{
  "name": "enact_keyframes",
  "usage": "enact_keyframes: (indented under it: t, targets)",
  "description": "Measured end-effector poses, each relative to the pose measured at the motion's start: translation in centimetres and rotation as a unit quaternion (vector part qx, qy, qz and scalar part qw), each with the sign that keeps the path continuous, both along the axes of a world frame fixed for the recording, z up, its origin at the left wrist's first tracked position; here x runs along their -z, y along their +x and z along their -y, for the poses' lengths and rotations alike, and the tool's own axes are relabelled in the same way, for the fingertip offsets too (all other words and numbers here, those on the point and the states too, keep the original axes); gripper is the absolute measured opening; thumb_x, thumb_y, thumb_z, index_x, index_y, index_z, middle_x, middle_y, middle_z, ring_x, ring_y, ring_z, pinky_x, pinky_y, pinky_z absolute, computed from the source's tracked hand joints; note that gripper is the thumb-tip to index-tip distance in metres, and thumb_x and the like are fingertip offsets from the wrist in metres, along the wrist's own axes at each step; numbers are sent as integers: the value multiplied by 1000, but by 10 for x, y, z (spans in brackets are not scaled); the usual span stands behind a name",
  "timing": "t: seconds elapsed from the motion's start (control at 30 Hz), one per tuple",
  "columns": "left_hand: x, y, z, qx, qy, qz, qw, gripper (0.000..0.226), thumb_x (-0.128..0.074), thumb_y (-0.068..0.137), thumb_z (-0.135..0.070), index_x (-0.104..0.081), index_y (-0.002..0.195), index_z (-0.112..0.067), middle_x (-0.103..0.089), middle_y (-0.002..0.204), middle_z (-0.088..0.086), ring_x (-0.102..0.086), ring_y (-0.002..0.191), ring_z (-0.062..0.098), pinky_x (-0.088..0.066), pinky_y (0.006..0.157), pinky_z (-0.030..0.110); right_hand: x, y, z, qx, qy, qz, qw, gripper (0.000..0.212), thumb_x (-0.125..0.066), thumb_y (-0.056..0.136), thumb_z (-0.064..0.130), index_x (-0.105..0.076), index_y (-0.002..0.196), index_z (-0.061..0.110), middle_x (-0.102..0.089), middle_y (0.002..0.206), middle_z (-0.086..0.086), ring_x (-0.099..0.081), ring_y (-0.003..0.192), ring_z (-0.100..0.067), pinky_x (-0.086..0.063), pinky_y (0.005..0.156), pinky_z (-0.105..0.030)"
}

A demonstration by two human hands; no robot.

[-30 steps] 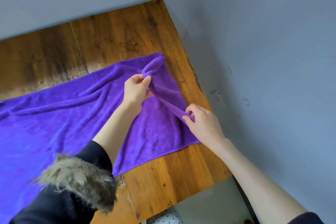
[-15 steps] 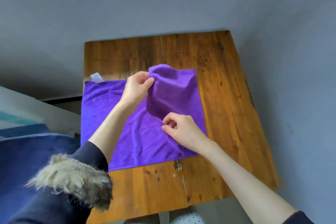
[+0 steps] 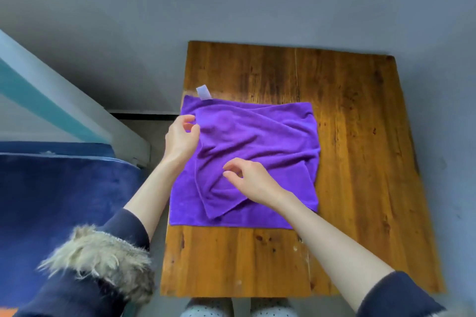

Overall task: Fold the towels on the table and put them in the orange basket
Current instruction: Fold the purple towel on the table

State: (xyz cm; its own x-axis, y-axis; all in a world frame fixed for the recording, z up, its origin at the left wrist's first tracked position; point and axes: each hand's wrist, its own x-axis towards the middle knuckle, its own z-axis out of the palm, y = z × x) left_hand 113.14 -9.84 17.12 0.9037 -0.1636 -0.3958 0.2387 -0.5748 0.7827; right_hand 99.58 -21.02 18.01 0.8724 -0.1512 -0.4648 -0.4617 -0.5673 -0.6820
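1. A purple towel [image 3: 257,141] lies folded over on the left half of a wooden table [image 3: 360,162], its top layer rumpled and skewed, one corner pointing toward the near edge.
2. The left hand [image 3: 180,139] is at the towel's left edge; thumb and forefinger sit close together right by the upper layer's far-left corner, but I cannot tell whether they pinch the cloth or have just let go.
3. The right hand [image 3: 251,180] hovers over the towel's middle, fingers loosely curled, grasping nothing.
4. A pale tag [image 3: 204,92] sticks out at the towel's far-left corner.
5. Left of the table there is a dark blue surface [image 3: 64,188]. A fur-trimmed sleeve [image 3: 98,260] covers the left forearm.
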Motion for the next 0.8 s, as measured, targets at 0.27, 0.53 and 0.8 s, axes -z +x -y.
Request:
enact_keyframes:
  t: [0.27, 0.53, 0.8]
  targets:
    - [63, -63, -8, 217, 137, 20, 966, 49, -53, 92, -18, -41, 138, -8, -36, 144, 19, -30, 135, 30, -26, 108, 36, 60, -32, 88, -9, -300, -87, 950, 62, -55, 91, 33, -29, 145, 18, -20, 154, -10, -17, 141, -28, -30, 108, -43]
    - [86, -84, 18, 313, 240, -20, 919, 80, -53, 86, -55, -12, 149, -28, 16, 156, 13, 19, 140, 39, -1, 111, 58, 84, -61, 116, -72, -303, -115, 943, 99, -65, 74, 59, -5, 149, 32, 5, 159, 2, 1, 146, -21, -24, 112, -42]
    - [89, -80, 82, 397, 257, 40, 880, 90, -59, 80, -59, -15, 148, -20, 14, 156, 13, 19, 142, 32, 6, 110, 59, 71, -114, 115, 40, -284, -184, 940, 89, -69, 79, 43, -15, 148, 28, -12, 154, -3, -25, 133, -29, -47, 89, -38]
